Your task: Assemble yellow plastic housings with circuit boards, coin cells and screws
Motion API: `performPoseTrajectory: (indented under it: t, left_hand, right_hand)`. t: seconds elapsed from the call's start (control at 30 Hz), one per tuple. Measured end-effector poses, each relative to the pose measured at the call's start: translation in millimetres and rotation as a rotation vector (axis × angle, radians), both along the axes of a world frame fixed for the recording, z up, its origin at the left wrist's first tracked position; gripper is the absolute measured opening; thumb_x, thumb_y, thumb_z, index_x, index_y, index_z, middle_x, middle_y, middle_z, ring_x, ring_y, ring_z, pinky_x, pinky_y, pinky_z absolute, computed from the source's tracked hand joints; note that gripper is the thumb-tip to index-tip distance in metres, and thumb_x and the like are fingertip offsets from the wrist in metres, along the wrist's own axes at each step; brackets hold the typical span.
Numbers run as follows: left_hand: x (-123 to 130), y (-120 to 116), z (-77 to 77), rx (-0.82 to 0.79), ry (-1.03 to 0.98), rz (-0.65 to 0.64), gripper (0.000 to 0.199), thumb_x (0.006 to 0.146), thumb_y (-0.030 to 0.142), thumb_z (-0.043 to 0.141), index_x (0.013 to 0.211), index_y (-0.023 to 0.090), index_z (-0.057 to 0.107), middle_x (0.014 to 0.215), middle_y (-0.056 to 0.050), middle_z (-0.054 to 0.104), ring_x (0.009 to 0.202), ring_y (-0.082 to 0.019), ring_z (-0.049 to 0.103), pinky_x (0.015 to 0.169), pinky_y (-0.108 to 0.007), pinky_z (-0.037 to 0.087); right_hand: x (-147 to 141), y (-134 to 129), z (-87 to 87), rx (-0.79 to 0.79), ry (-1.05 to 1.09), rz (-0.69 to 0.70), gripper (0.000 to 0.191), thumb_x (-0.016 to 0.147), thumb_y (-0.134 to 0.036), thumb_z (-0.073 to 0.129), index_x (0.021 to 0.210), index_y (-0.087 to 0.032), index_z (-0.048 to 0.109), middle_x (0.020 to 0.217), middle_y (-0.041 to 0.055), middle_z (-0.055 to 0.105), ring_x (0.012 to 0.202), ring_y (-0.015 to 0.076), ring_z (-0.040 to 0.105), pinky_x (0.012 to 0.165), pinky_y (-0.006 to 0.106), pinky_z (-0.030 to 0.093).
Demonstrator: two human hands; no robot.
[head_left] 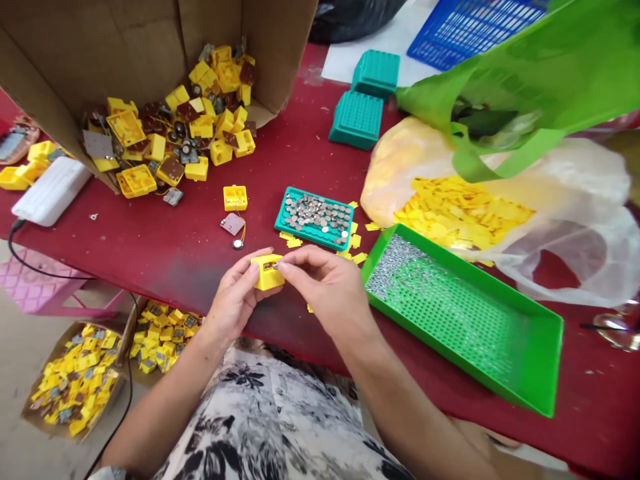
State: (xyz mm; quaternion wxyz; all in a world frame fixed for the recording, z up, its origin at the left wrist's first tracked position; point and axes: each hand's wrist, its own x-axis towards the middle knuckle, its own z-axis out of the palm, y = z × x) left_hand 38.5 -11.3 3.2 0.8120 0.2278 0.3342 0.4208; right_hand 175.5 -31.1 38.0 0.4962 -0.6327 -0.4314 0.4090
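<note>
at the near edge of the red-covered table [150,260], a small yellow plastic housing [267,272] is held just above the tabletop between both hands. it is cupped against the curled fingers of the left hand [233,297], while its right end is pinched by the thumb and fingertips of the right hand [320,283]. below the table's edge on the left, a shallow cardboard tray [55,340] filled with yellow housings [75,380] is set on the floor. to the right of the hands, a green perforated tray [450,350] is laid at a slant, with small metal pieces spread over its far left corner.

just beyond the hands, a teal tray [300,230] is heaped with metal button discs [315,215], and a loose yellow housing [235,198] is placed to its left beside a small brown board [233,224] with thin wires attached. farther left, a tipped cardboard box [50,67] is spilling a heap of yellow housings and brown boards [175,127]. on the far right, flat yellow pieces [460,213] are piled on a clear plastic bag [565,233], beneath a green bag [500,87]. two teal trays [355,120] are stacked nearby, and a blue crate [465,27] is seen beyond them.
</note>
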Motion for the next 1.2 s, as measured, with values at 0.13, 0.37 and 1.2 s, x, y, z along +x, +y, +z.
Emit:
performPoseTrajectory:
  t: [0.13, 0.37, 1.2]
  left_hand:
    - [0.3, -1.2, -0.2, -0.001, -0.004, 0.006, 0.032, 0.078, 0.034, 0.075, 0.107, 0.019, 0.072, 0.101, -0.004, 0.073, 0.093, -0.017, 0.066, 0.089, -0.033, 0.054]
    - [1.4, -1.7, 2.1, 0.026, 0.006, 0.004, 0.036, 0.075, 0.037, 0.079, 0.106, 0.018, 0.072, 0.101, -0.006, 0.073, 0.093, -0.019, 0.067, 0.091, -0.035, 0.053]
    - [-2.7, -4.7, 20.8, 0.112, 0.122, 0.059, 0.039, 0.075, 0.034, 0.078, 0.11, 0.019, 0.067, 0.098, -0.008, 0.077, 0.092, -0.02, 0.071, 0.084, -0.03, 0.053]
  right_hand:
    - [-10.4, 0.7, -9.1, -0.014, 0.037, -0.018, 0.014, 0.071, -0.033, 0.068, 0.072, -0.018, 0.069, 0.075, 0.0026, 0.068, 0.071, 0.0151, 0.062, 0.068, 0.031, 0.052]
    - [-11.8, -0.6, -7.6, -0.044, 0.037, -0.017, 0.018, 0.07, -0.036, 0.067, 0.07, -0.018, 0.065, 0.07, 0.0027, 0.066, 0.062, 0.0136, 0.057, 0.059, 0.029, 0.048]
    - [5.7, -21.3, -7.8, -0.084, 0.025, 0.084, 0.029, 0.071, -0.042, 0.073, 0.085, -0.02, 0.063, 0.073, 0.0014, 0.064, 0.063, 0.013, 0.056, 0.055, 0.027, 0.046]
